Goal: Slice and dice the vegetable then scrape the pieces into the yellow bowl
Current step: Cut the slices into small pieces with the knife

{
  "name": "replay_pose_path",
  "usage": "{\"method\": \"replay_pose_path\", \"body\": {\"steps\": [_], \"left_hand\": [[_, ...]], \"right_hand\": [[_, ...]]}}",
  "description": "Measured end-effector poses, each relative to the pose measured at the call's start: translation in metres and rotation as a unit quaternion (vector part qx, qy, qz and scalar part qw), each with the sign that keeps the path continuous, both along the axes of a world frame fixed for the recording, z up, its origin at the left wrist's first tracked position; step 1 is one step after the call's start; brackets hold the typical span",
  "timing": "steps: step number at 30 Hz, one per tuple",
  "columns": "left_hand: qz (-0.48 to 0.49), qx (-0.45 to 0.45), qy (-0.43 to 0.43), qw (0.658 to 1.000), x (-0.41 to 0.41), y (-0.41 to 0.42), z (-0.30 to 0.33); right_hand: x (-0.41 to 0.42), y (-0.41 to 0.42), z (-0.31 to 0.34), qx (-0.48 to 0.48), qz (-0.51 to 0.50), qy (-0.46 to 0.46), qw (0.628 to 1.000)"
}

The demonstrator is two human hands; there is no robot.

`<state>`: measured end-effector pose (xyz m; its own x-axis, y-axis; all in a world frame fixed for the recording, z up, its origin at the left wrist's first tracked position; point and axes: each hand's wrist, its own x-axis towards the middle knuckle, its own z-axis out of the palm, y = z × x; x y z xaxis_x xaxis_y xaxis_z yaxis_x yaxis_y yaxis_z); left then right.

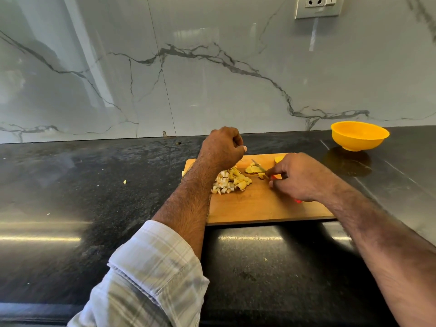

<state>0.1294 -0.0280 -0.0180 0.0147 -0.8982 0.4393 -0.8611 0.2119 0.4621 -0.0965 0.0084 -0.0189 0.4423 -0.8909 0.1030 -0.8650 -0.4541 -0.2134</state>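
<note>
Gripping the red-handled small knife (pixel 262 168), your right hand (pixel 299 177) could skid off loose pale slices (pixel 253 169); your left hand (pixel 221 148), curled empty, steadies nothing.

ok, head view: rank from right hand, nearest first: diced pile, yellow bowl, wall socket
From the right hand:
1. diced pile, just left on the cutting board
2. yellow bowl, back right on the counter
3. wall socket, high on the backsplash
</note>
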Motion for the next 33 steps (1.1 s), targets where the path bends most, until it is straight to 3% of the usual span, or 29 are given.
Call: {"method": "replay_pose_path", "body": {"steps": [5,8,33], "left_hand": [[0.010,-0.009,0.012,1.000,0.003,-0.001,0.000],[0.011,-0.007,0.010,1.000,0.003,-0.001,0.000],[-0.016,0.054,-0.002,0.998,-0.005,-0.003,-0.005]], "right_hand": [[0.000,0.004,0.004,0.044,0.047,-0.039,0.997],[-0.006,0.001,0.005,0.018,0.021,-0.090,0.996],[-0.017,-0.003,0.008,-0.064,0.008,-0.168,0.984]]}}
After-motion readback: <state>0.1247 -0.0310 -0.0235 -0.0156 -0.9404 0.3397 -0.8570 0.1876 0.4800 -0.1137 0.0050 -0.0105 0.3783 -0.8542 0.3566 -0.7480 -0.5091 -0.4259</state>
